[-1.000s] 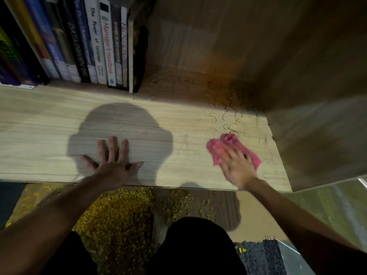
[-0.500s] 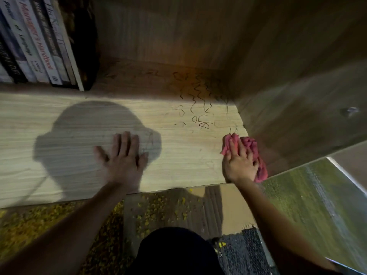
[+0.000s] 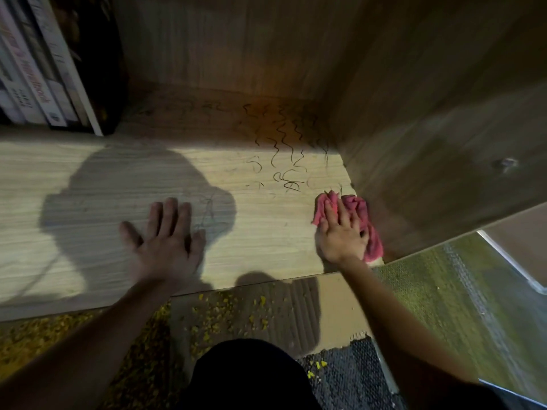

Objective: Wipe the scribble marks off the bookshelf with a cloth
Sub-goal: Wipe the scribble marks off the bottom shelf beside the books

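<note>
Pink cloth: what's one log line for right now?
right hand presses pink cloth | left hand flat on shelf | scribbles unwiped

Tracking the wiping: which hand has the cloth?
The right hand, pressing the pink cloth beside the side wall; the left hand lies flat on bare shelf.

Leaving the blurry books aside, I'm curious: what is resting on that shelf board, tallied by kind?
Hands: 2 (left hand, right hand)
Pink cloth: 1, under the right hand
Total: 3
</note>
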